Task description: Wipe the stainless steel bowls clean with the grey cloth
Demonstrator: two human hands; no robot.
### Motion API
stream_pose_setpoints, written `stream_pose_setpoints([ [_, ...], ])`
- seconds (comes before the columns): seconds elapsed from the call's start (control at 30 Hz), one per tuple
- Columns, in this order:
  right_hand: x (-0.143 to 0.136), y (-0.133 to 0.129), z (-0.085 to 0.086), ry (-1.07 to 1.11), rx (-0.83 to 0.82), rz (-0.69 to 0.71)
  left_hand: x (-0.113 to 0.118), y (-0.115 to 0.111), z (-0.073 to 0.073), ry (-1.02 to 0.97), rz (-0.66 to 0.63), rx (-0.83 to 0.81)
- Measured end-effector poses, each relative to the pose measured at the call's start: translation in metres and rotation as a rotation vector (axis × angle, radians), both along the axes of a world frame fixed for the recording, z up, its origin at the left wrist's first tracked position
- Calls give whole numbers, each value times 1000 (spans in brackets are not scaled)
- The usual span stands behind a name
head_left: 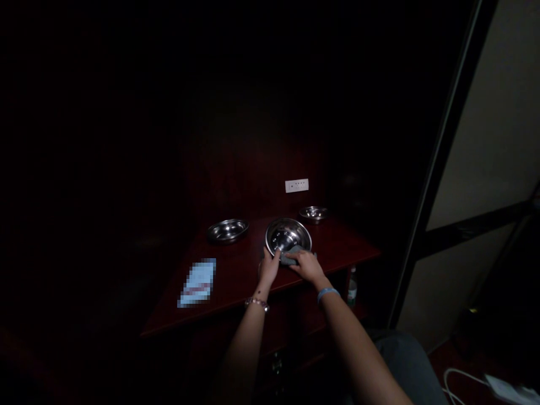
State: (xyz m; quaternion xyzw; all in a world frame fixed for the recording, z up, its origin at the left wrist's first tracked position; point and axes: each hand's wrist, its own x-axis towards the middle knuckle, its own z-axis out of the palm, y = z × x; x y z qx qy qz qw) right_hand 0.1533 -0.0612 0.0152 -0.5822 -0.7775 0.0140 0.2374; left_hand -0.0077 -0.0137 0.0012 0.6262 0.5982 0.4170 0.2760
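A shiny metal bowl [288,229] is tilted toward me above the dark red table [240,270]. My left hand [269,266] grips its near left rim, with the thumb on the inside edge. In my right hand [307,264] is a grey cloth [291,257], pressed against the bowl's near right rim. Some of the fingers of both hands are hidden. To the left of the bowl lies a wide, shallow metal dish [228,231]. Behind it on the right sits a smaller metal bowl [313,214].
A pixelated blue-white item [198,283] lies at the table's left. On the back wall is a white socket strip [297,185]. A bottle [352,288] stands below the table's right edge. At lower right a white cable [458,374] runs near a power strip [502,388].
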Motion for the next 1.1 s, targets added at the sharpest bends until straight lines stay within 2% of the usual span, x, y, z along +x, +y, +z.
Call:
stream_pose_setpoints([
  [0.4,4,1,-1,-16,17,5,1,-1,-6,-130,-59,90],
  [0.9,4,1,-1,-8,5,-20,2,-7,2,13,-32,23],
  [1.1,3,0,0,-47,28,-24,1,-6,2,14,-49,82],
])
